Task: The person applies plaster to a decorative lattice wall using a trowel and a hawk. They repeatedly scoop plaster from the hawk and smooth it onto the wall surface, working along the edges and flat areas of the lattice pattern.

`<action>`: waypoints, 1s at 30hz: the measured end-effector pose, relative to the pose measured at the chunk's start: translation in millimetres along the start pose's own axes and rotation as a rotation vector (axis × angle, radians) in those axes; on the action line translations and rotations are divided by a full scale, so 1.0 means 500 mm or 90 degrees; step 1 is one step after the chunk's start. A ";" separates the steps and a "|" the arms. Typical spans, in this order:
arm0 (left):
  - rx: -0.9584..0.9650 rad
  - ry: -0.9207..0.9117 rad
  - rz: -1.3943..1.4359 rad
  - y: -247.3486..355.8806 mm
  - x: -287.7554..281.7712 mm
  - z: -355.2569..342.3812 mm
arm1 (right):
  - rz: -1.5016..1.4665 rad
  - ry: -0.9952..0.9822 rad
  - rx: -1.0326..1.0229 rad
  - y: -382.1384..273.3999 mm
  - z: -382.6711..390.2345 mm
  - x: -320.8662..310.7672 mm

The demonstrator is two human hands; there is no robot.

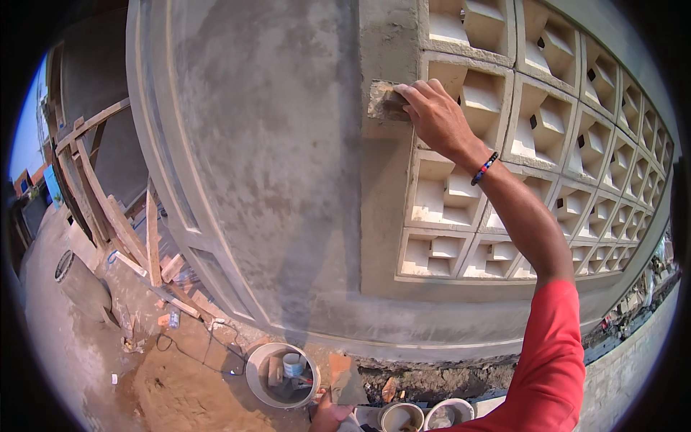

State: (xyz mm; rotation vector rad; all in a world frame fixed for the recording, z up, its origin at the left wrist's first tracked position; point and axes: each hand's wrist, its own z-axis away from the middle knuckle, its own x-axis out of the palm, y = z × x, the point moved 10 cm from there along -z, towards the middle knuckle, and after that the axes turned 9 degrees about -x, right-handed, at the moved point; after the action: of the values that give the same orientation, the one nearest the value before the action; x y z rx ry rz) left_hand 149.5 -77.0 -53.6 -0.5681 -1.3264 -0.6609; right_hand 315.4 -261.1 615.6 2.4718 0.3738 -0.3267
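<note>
A small, flat block [381,99] lies against the grey wall strip [381,237], just left of your right hand [440,121], whose fingertips pinch its near edge. Your right arm reaches up and forward, elbow bent, with lattice blocks [553,133] behind it. Well below, your left hand [332,415] touches a flat board [350,384]; its grip you cannot tell. A bucket [251,371] stands just left of that hand.

Bright sunlight strikes the pierced breeze-block panel [543,122] right of my right fingers [420,95], cutting crisp shadows into its hollows. Below them, a softer shadow darkens the plastered wall [252,151]. Around my fingers it's sharp; toward the black fisheye rim, straight edges bow.
</note>
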 end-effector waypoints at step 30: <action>0.217 0.132 -0.675 0.017 0.168 0.083 | -0.594 0.285 0.490 0.304 -0.025 0.015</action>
State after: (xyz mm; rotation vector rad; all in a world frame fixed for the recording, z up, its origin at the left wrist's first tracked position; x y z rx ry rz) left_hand 136.8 -51.0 36.0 0.5363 -1.4482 -1.2625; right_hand 375.6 -369.7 704.5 2.9075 1.9081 -0.3083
